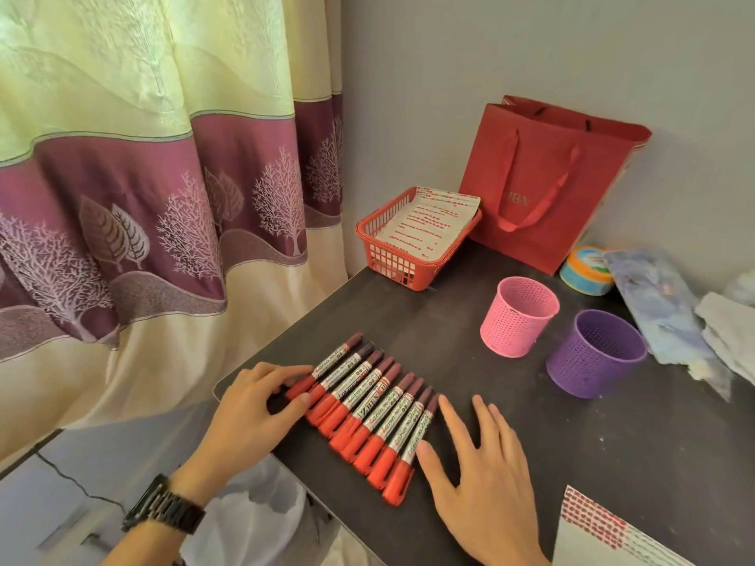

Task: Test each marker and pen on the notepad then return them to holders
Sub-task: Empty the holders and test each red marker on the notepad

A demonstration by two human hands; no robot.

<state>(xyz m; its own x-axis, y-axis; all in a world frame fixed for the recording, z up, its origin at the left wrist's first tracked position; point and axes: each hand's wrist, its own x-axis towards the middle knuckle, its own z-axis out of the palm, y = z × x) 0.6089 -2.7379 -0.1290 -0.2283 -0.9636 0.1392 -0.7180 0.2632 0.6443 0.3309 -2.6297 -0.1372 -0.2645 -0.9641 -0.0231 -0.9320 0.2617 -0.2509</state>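
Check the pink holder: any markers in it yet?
Empty as far as visible: nothing sticks out of the pink holder; the markers lie in a row on the table.

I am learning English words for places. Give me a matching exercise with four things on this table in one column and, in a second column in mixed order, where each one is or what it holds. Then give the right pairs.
Things
1. pink holder
2. red basket
3. row of markers
4. red paper bag

Places or states
A. stands against the wall
B. lies between the left hand and the right hand
C. stands beside the purple holder
D. holds a sheet of paper with red writing

Pairs: 1-C, 2-D, 3-B, 4-A
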